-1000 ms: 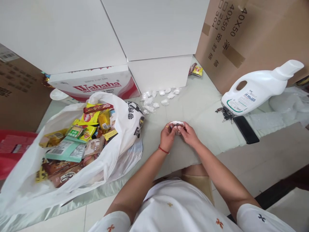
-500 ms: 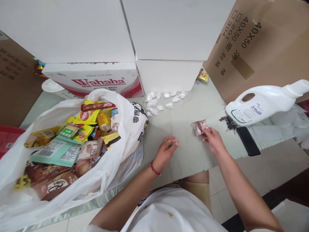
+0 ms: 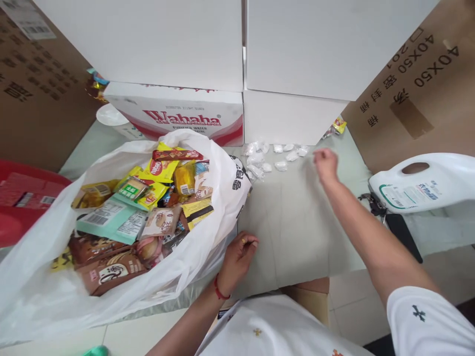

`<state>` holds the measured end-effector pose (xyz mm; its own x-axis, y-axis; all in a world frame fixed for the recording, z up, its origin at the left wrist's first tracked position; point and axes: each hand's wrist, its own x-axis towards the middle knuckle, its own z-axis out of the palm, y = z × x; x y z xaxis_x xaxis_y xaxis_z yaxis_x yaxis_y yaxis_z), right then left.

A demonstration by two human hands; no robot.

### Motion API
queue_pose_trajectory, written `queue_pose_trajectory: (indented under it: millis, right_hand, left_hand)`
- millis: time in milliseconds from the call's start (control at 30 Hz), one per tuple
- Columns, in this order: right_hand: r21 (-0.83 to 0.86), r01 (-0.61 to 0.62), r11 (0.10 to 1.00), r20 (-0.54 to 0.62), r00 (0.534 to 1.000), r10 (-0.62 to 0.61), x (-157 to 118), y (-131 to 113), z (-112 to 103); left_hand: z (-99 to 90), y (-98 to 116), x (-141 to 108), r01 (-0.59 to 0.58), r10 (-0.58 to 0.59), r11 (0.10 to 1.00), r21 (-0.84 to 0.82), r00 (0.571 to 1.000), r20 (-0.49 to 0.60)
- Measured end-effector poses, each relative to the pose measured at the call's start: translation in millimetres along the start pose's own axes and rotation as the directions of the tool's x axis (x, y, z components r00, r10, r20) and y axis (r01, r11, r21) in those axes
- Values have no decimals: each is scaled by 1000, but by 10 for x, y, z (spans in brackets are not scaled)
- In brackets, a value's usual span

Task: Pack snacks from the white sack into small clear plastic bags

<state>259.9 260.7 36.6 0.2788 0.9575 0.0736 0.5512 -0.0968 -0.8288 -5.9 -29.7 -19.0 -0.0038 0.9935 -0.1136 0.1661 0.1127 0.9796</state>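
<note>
My right hand reaches over the table's back part with its fingers curled together. Whatever it may hold is hidden. Just left of it lie several small clear-wrapped white packets, near the foot of a white box. My left hand, wearing a ring and a red bracelet, lies loosely closed near the table's front edge, with nothing visible in it. Beside that hand stands a wide-mouthed white plastic bag, full of wrapped snacks.
Behind the bag stands a Wahaha carton. Yellow-and-red packets lie by the cardboard box at right. A white detergent bottle, keys and a black phone lie at right. A red container is at far left.
My right hand has moved forward from the table's right middle, and the small red packet it held no longer shows. My left hand has drawn back toward the bag. The view has turned slightly left.
</note>
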Motion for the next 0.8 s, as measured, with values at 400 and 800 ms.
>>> queue_pose_trajectory:
  millis: [400, 800]
  right_hand:
    - [333, -61, 941, 403, 911, -84, -1282, -432, 620]
    - [431, -320, 844, 241, 942, 234, -2540, 98, -29]
  left_hand:
    - [-122, 67, -34, 204, -185, 896, -395, 979, 86]
    - [432, 151, 617, 353, -258, 695, -627, 936, 241]
